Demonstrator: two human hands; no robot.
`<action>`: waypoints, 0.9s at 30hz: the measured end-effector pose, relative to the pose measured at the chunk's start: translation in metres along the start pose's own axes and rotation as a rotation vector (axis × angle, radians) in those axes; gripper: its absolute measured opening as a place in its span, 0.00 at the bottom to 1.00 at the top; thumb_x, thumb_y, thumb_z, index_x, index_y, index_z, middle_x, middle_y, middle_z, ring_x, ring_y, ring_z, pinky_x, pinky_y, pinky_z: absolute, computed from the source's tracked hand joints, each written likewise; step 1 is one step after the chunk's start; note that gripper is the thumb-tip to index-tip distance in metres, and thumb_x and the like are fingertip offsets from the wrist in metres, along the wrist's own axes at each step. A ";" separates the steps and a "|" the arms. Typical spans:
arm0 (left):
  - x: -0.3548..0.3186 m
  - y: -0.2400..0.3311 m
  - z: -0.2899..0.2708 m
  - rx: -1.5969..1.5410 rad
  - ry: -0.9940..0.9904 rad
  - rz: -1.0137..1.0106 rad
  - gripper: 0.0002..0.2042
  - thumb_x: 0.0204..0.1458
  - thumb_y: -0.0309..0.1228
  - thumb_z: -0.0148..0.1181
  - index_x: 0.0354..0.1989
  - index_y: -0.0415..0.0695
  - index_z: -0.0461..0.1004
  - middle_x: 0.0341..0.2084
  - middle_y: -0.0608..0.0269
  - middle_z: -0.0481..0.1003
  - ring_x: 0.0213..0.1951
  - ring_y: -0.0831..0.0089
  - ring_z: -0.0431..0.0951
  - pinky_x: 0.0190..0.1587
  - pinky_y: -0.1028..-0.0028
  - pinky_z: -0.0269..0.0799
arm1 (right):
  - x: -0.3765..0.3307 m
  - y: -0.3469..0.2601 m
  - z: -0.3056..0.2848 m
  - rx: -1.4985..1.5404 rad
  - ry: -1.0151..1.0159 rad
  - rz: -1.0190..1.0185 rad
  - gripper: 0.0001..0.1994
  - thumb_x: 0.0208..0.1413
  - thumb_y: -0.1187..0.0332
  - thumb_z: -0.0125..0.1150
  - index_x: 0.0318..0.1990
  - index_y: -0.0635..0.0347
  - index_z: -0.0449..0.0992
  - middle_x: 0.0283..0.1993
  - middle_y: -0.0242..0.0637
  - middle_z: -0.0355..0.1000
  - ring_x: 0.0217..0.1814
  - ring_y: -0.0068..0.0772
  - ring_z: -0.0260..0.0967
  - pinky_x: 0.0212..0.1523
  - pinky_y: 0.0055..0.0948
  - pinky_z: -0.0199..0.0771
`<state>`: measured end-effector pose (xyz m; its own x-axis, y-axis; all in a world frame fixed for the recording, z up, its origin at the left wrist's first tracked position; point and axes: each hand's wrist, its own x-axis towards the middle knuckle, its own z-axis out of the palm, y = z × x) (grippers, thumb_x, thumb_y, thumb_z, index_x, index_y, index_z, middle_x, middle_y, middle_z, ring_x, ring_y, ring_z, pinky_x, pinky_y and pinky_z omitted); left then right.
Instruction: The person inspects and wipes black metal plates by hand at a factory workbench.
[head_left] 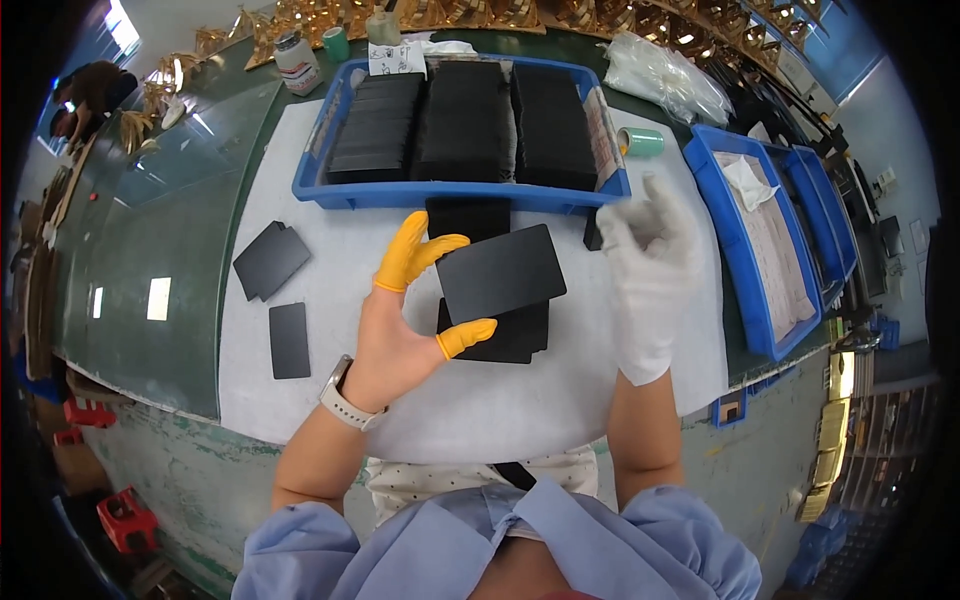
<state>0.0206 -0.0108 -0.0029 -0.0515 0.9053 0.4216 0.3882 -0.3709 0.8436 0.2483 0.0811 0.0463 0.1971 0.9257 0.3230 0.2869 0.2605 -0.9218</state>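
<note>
My left hand (pixel 395 325), with yellow finger cots on several fingers, grips a thin dark rectangular plate (pixel 502 272) by its edges, thumb below and fingers above. Under that plate, more black plates (pixel 510 338) lie on the white cloth. Another dark stack (pixel 468 218) sits just in front of the blue tray (pixel 450 192). My right hand (pixel 650 280) wears a white glove and is raised right of the held plate. Its fingers look apart and partly curled, somewhat blurred, with nothing visible in them. A small black object (pixel 592 230) stands beside its fingertips.
Three rows of black plates (pixel 462 120) fill the tray. Loose plates (pixel 290 340) lie on the cloth at left. Around the tray are a white jar (pixel 297 64), a green roll (pixel 642 142) and a plastic bag (pixel 665 80). Another blue tray (pixel 745 235) stands right.
</note>
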 end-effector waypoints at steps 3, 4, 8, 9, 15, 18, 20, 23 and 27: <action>0.001 -0.002 -0.005 -0.014 0.030 -0.019 0.56 0.43 0.34 0.84 0.79 0.45 0.51 0.62 0.52 0.76 0.66 0.59 0.74 0.73 0.59 0.60 | 0.000 -0.003 0.003 -0.088 -0.281 -0.771 0.33 0.40 0.91 0.55 0.57 0.58 0.79 0.60 0.43 0.78 0.67 0.48 0.72 0.66 0.43 0.73; 0.000 -0.002 -0.007 -0.036 0.051 -0.019 0.56 0.43 0.34 0.84 0.79 0.44 0.51 0.62 0.52 0.76 0.65 0.59 0.74 0.72 0.59 0.60 | -0.003 -0.005 0.006 -0.072 -0.287 -0.781 0.33 0.40 0.91 0.55 0.57 0.58 0.79 0.60 0.43 0.78 0.67 0.48 0.72 0.66 0.43 0.73; -0.008 0.001 -0.014 -0.076 0.054 0.039 0.59 0.43 0.34 0.84 0.80 0.39 0.47 0.63 0.48 0.74 0.66 0.58 0.73 0.71 0.58 0.61 | -0.014 -0.023 0.020 -0.390 -0.630 -0.910 0.29 0.43 0.84 0.61 0.58 0.59 0.79 0.61 0.42 0.78 0.66 0.53 0.72 0.69 0.50 0.70; -0.005 0.004 -0.006 -0.189 0.071 0.071 0.59 0.43 0.33 0.84 0.81 0.40 0.46 0.66 0.47 0.71 0.67 0.58 0.72 0.71 0.59 0.62 | -0.017 -0.014 0.020 -0.328 -0.534 -0.912 0.26 0.46 0.83 0.63 0.57 0.61 0.80 0.59 0.44 0.79 0.64 0.53 0.73 0.69 0.49 0.69; -0.011 0.016 0.007 0.191 0.047 0.281 0.46 0.46 0.36 0.79 0.74 0.41 0.60 0.73 0.45 0.62 0.77 0.51 0.54 0.76 0.53 0.49 | -0.074 -0.054 0.033 0.005 -0.479 0.234 0.22 0.56 0.77 0.74 0.59 0.67 0.77 0.54 0.42 0.81 0.51 0.29 0.79 0.51 0.29 0.79; -0.016 0.017 0.008 0.333 0.032 0.324 0.39 0.48 0.39 0.76 0.69 0.42 0.67 0.73 0.45 0.62 0.78 0.54 0.53 0.77 0.49 0.45 | -0.084 -0.051 0.038 0.100 -0.531 0.145 0.23 0.52 0.76 0.78 0.56 0.67 0.78 0.53 0.40 0.81 0.50 0.29 0.79 0.50 0.29 0.79; -0.014 0.018 0.007 0.320 0.053 0.311 0.36 0.51 0.39 0.74 0.69 0.44 0.68 0.73 0.46 0.62 0.79 0.56 0.52 0.76 0.48 0.45 | -0.085 -0.046 0.038 0.118 -0.550 0.153 0.24 0.52 0.77 0.78 0.56 0.67 0.79 0.53 0.40 0.81 0.50 0.30 0.79 0.50 0.29 0.79; -0.013 0.019 0.004 0.315 0.064 0.296 0.37 0.54 0.40 0.70 0.71 0.40 0.64 0.72 0.52 0.65 0.78 0.53 0.53 0.75 0.47 0.47 | -0.085 -0.040 0.037 0.141 -0.569 0.174 0.24 0.51 0.77 0.78 0.56 0.67 0.79 0.53 0.40 0.81 0.50 0.30 0.79 0.50 0.29 0.79; -0.011 0.018 0.004 0.251 0.078 0.274 0.35 0.53 0.41 0.73 0.70 0.47 0.68 0.72 0.52 0.64 0.78 0.56 0.53 0.75 0.45 0.45 | -0.084 -0.036 0.036 0.171 -0.579 0.208 0.24 0.50 0.78 0.79 0.56 0.67 0.79 0.53 0.40 0.81 0.51 0.30 0.79 0.50 0.29 0.79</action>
<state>0.0315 -0.0271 0.0065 0.0192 0.7575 0.6526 0.6101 -0.5260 0.5925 0.1879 0.0036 0.0450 -0.3196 0.9475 0.0100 0.1338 0.0556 -0.9895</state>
